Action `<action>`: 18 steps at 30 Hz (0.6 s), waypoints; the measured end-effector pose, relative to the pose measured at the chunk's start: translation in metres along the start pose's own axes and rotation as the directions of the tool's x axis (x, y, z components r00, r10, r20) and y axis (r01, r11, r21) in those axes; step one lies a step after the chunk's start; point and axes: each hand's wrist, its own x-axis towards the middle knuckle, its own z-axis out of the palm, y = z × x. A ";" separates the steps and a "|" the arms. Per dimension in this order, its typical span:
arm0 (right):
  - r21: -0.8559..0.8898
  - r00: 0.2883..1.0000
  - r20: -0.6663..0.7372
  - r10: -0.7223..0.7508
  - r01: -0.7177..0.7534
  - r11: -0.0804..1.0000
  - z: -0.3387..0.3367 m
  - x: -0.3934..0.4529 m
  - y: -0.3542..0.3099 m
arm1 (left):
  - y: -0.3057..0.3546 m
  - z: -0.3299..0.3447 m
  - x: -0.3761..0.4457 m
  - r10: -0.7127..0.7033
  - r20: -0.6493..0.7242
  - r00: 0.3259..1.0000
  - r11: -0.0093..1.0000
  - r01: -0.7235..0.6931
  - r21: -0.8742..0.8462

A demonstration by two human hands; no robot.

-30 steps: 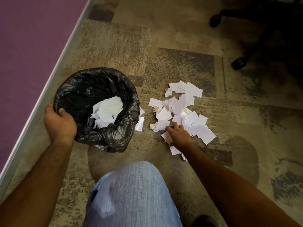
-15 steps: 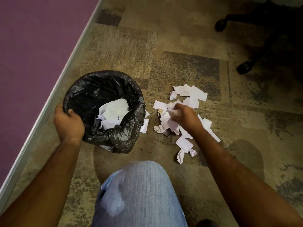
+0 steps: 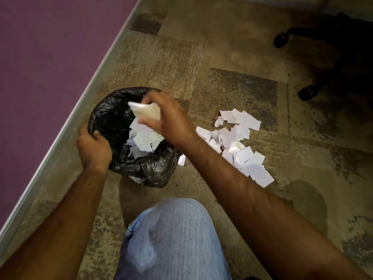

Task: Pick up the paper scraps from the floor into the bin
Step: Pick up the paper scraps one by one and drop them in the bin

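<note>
A small bin [image 3: 149, 170] lined with a black bag stands on the carpet near the wall. White paper scraps [image 3: 141, 144] lie inside it. My left hand [image 3: 93, 148] grips the bin's left rim. My right hand [image 3: 167, 118] hovers over the bin's opening, closed on a bunch of white scraps [image 3: 146, 111]. A pile of white paper scraps [image 3: 240, 142] lies on the carpet to the right of the bin, and one scrap [image 3: 182, 159] rests against the bin's side.
A purple wall [image 3: 50, 57] with a pale skirting runs along the left. My knee in blue jeans [image 3: 173, 239] fills the bottom middle. A black office chair base with castors [image 3: 308, 91] stands at the top right.
My right hand grabbed a bunch of scraps from the pile and carried them left, over the bin. My left hand stayed on the rim. The camera view shifted slightly.
</note>
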 end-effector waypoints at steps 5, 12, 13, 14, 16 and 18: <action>-0.161 0.950 0.309 0.050 0.000 0.987 0.028 0.011 0.021 | 0.003 -0.001 -0.002 -0.011 0.001 1.000 1.000 0.011 0.001; -0.099 0.992 0.125 0.011 0.002 0.995 -0.002 0.005 0.047 | -0.002 0.001 0.002 0.006 -0.001 1.000 1.000 -0.006 -0.002; -0.126 0.999 0.043 0.012 -0.006 0.992 -0.010 0.002 0.052 | -0.003 0.001 0.002 0.010 -0.002 1.000 1.000 -0.010 -0.003; -0.148 0.999 -0.040 0.020 -0.026 0.989 -0.018 -0.003 0.060 | -0.004 0.002 0.003 0.014 -0.002 1.000 1.000 -0.014 -0.003; -0.149 0.982 -0.172 0.076 -0.102 0.984 -0.033 -0.013 0.083 | -0.005 0.002 0.004 0.014 -0.005 1.000 1.000 -0.014 0.006; -0.119 0.951 -0.247 0.187 -0.221 0.968 -0.047 -0.026 0.114 | -0.006 0.002 0.005 0.018 -0.005 1.000 1.000 -0.018 -0.001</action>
